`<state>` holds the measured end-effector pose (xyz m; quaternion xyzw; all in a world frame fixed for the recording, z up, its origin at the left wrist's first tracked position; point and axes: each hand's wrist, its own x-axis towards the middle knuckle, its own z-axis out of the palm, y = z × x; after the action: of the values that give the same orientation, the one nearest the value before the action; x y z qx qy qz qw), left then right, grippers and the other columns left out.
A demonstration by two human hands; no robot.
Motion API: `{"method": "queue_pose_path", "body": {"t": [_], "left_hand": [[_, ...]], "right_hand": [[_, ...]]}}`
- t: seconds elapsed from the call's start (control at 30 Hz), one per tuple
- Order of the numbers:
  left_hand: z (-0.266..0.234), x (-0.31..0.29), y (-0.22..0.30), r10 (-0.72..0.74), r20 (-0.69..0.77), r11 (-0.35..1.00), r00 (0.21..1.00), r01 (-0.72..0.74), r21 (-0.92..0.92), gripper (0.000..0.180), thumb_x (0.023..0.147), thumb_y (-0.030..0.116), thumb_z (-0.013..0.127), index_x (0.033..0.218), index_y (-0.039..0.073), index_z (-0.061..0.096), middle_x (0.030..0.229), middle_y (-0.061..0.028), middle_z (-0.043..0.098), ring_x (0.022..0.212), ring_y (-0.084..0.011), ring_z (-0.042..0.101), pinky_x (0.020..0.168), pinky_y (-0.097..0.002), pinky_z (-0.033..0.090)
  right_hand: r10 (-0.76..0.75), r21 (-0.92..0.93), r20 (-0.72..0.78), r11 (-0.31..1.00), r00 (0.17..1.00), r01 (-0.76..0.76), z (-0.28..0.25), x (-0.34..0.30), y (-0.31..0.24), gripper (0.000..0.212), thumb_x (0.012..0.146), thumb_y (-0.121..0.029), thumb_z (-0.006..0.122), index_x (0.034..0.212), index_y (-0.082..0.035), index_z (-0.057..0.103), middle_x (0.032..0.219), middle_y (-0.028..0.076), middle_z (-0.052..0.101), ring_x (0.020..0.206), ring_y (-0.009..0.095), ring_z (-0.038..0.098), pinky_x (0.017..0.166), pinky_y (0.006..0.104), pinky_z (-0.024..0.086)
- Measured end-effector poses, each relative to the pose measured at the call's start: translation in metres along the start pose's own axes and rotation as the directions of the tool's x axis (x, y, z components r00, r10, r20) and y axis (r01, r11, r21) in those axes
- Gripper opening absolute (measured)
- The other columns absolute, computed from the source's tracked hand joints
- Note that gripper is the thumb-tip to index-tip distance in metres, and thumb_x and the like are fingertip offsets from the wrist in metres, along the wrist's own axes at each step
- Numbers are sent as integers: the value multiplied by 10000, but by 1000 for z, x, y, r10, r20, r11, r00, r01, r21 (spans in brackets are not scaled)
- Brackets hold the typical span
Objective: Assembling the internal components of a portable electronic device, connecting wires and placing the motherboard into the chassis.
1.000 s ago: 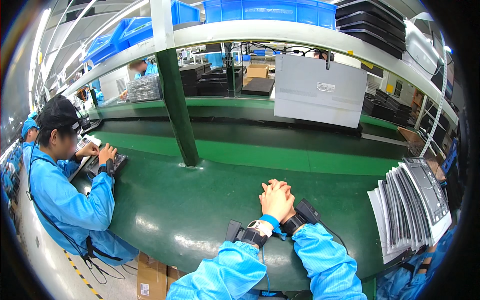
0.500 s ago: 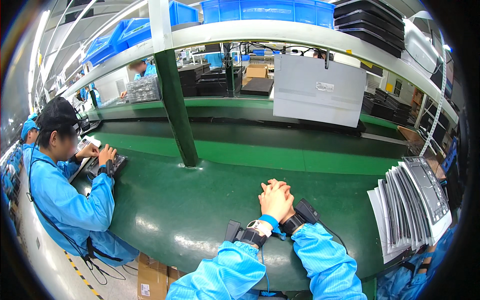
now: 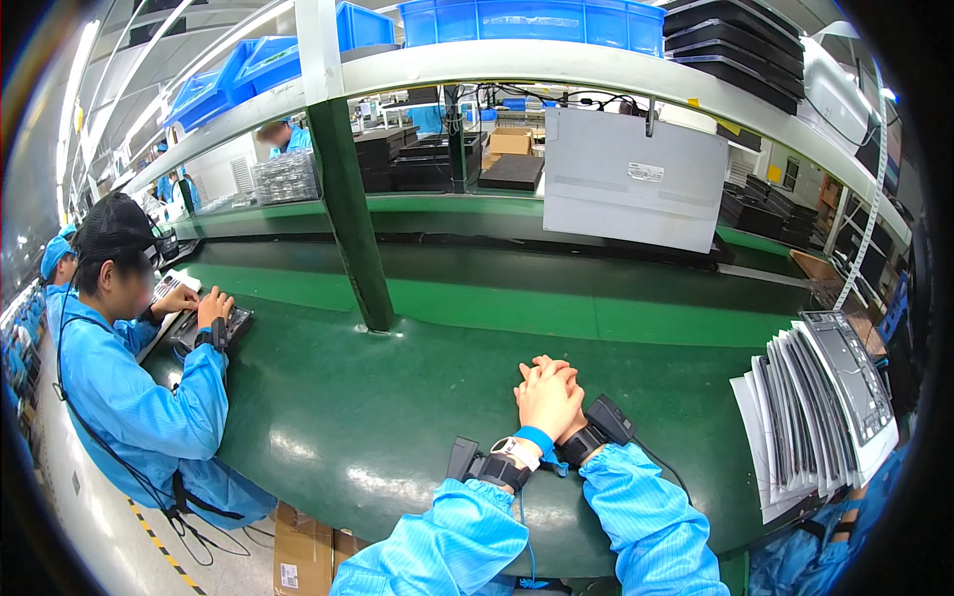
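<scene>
Left hand point(image 3: 542, 402) and right hand point(image 3: 558, 382) clasped together, holding nothing, resting on green table point(image 3: 397, 397) beside stacked panels point(image 3: 825, 397); best kept clear.

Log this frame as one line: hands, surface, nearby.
hands: left hand and right hand clasped, holding nothing | surface: green bench | nearby: fanned panel stack right; co-worker left

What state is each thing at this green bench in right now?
Left hand: clasped with right, holding nothing.
Right hand: fingers interlaced, resting on the green belt.
Fanned stack of grey flat panels: leaning, overlapped, untouched.
Co-worker's hands: on a dark device.
</scene>
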<state>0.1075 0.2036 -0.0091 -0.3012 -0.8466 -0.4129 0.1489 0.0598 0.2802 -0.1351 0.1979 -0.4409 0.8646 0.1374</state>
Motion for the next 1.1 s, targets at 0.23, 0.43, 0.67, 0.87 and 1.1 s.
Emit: {"method": "queue_pose_path", "body": {"t": [0.23, 0.43, 0.67, 0.87, 1.1], "left_hand": [[0, 0, -2, 5, -16, 1000, 1000, -5, 25, 247, 722, 210, 576, 937, 134, 672, 1099, -6, 571, 1065, -280, 489, 898, -424, 418], [-1, 0, 0, -5, -13, 1000, 1000, 5, 20, 241, 723, 211, 576, 931, 136, 672, 1098, -8, 570, 1068, -287, 484, 898, -432, 419], [-1, -1, -1, -20, -8, 999, 1000, 21, 48, 242, 725, 217, 576, 932, 137, 672, 1106, -8, 567, 1077, -290, 479, 903, -440, 416], [-2, -1, 1, -10, 6, 1000, 1000, 10, 14, 246, 727, 218, 574, 939, 137, 670, 1110, -6, 566, 1079, -291, 477, 905, -443, 416], [-1, 1, 1, 5, -28, 1000, 1000, -5, 20, 236, 705, 231, 580, 904, 146, 677, 1076, -13, 577, 1042, -294, 498, 859, -440, 434]], "right_hand": [[31, -94, 35, 995, 999, -27, 4, -2, -20, 501, 893, -407, 372, 1321, -155, 306, 1322, 41, 359, 1253, 245, 292, 1011, 472, 264], [99, -253, 18, 963, 995, -92, 6, -1, -27, 452, 893, -262, 439, 1288, -88, 307, 1273, 101, 389, 1179, 243, 370, 992, 428, 326], [-23, -281, 55, 959, 998, 38, 4, 1, -13, 563, 893, -560, 299, 1339, -218, 325, 1356, -19, 343, 1320, 246, 223, 1026, 516, 206], [-94, -545, -15, 836, 995, 71, 4, -1, -8, 558, 892, -550, 306, 1336, -215, 325, 1351, -14, 344, 1313, 244, 230, 1020, 515, 216], [-109, -653, 1, 753, 994, 83, 8, 0, -15, 533, 890, -499, 338, 1333, -203, 318, 1348, 10, 344, 1304, 241, 242, 1013, 506, 232]]}}
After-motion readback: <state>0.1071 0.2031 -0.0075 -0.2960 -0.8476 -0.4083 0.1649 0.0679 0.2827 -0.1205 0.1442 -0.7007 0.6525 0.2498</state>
